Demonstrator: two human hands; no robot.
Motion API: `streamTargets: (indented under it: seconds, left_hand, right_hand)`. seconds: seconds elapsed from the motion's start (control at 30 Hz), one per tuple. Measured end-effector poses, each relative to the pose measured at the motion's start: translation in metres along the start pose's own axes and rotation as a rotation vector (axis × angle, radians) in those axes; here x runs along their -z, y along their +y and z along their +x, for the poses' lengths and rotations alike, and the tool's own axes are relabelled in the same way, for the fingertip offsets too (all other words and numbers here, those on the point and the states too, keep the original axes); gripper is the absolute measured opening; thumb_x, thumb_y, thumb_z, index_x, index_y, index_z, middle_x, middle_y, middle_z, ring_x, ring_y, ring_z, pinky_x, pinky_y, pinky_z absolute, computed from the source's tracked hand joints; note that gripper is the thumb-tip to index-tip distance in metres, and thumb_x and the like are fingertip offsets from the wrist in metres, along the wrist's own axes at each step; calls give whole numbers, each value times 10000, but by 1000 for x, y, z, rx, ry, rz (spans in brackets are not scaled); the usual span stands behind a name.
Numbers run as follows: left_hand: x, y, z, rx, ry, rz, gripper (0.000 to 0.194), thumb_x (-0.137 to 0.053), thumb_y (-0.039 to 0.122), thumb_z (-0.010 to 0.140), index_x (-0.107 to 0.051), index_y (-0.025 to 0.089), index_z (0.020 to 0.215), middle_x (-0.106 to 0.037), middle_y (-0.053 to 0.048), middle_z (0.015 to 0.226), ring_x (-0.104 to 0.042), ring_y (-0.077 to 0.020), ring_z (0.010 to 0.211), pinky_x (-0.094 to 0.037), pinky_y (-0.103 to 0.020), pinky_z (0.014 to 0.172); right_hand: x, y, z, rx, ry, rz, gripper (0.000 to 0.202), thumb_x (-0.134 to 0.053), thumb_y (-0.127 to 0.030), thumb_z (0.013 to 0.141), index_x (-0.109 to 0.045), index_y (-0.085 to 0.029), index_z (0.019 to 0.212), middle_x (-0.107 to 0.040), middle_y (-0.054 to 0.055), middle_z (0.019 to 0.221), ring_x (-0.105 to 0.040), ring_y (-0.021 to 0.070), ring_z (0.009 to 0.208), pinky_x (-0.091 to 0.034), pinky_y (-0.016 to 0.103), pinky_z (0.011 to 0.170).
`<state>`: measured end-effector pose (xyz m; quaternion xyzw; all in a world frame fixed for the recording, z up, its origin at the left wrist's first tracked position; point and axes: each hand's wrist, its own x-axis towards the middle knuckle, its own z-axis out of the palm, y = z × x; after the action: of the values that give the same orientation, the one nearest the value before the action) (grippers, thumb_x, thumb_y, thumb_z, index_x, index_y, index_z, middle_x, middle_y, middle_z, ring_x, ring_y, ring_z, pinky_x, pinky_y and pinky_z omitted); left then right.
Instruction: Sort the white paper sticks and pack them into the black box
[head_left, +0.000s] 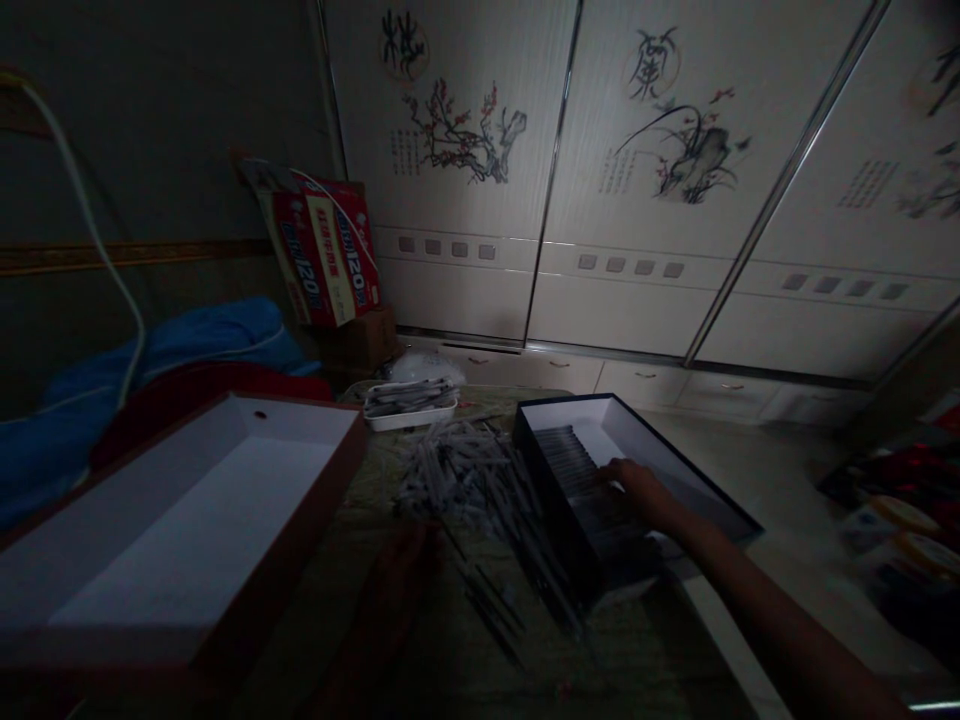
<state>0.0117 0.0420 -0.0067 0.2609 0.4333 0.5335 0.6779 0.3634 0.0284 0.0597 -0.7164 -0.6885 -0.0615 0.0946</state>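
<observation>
My right hand (637,490) reaches into a dark-sided box (660,440) with a white inside. Its fingers are bent and closed over a row of thin dark pen-like sticks (566,455); what lies between the fingertips is hidden. In deep shadow at the lower middle, my left hand (405,565) is low over the table with its fingers curled together. A few loose dark sticks (491,605) lie just right of it, and whether it grips one is too dark to make out. Between the hands spreads a heap of pale, thin sticks (457,465).
A large brown-sided box (225,500) with a white inside stands on the left. Behind the heap, a white tray (412,415) holds more pale sticks. Beyond are a red carton (322,250), blue cloth (187,350) and sliding cabinet doors (465,290).
</observation>
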Motion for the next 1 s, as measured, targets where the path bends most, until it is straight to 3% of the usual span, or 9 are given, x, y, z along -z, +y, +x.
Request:
streamTargets:
  seconds: [0.17, 0.23, 0.33, 0.4, 0.47, 0.57, 0.67, 0.73, 1.0]
  left_hand:
    - [-1, 0, -7, -10, -1, -21, 254, -743, 314, 562, -688, 136, 735, -675, -35, 704, -606, -128, 608, -476, -229, 571]
    - [-1, 0, -9, -50, -6, 30, 287, -731, 356, 567, -687, 136, 745, -670, -32, 685, -595, -124, 593, -460, -230, 567]
    - [0, 1, -12, -160, 5, 180, 293, -705, 396, 578, -684, 135, 710, -641, -11, 601, -551, -112, 524, -419, -220, 517]
    - [0, 1, -13, -233, 2, 317, 266, -674, 397, 610, -677, 137, 667, -601, 6, 533, -523, -112, 495, -397, -218, 496]
    - [1, -1, -13, -293, -44, 450, 241, -632, 380, 653, -670, 142, 662, -579, 13, 511, -513, -119, 489, -395, -221, 491]
    - [4, -9, -15, -398, -155, 644, 200, -578, 328, 698, -669, 151, 710, -621, -9, 592, -549, -144, 547, -426, -240, 527]
    - [5, -17, -18, -538, -240, 853, 178, -540, 272, 730, -676, 158, 735, -657, -43, 673, -593, -176, 670, -451, -270, 630]
    - [4, -20, -21, -600, -283, 941, 181, -521, 248, 750, -681, 163, 748, -672, -66, 736, -603, -188, 732, -449, -287, 692]
    - [0, -22, -24, -622, -436, 971, 191, -506, 171, 758, -685, 200, 817, -686, -78, 852, -607, -200, 842, -443, -308, 782]
  right_hand:
    - [28, -15, -19, -55, 231, 141, 314, -370, -263, 863, -617, -144, 1015, -656, 106, 989, -617, 187, 854, -462, 276, 721]
    - [41, -34, -41, -131, 440, 325, 316, -408, -360, 854, -600, -173, 1020, -667, 78, 955, -633, 186, 785, -483, 253, 600]
    - [44, -74, -87, -45, 456, 480, 264, -450, -364, 841, -611, -207, 979, -682, 58, 906, -645, 185, 790, -498, 232, 603]
    - [30, -103, -115, 57, 335, 522, 232, -460, -325, 838, -617, -228, 979, -691, 42, 899, -654, 173, 759, -503, 222, 640]
    - [5, -128, -137, 136, 84, 497, 239, -499, -294, 806, -619, -246, 1007, -696, 32, 902, -659, 171, 742, -500, 202, 602]
    - [-40, -154, -153, 87, -97, 397, 273, -505, -169, 757, -632, -238, 989, -685, 49, 939, -651, 176, 772, -485, 203, 628]
    - [-72, -167, -151, 18, -105, 306, 362, -450, -54, 746, -614, -235, 1013, -657, 58, 996, -624, 168, 849, -454, 205, 700]
    - [-80, -170, -143, 29, -108, 254, 355, -433, -30, 750, -618, -237, 971, -657, 54, 950, -616, 170, 834, -437, 209, 681]
    - [-56, -174, -95, 37, 22, 160, 224, -435, -51, 768, -587, -195, 848, -612, 58, 800, -566, 177, 727, -363, 245, 616]
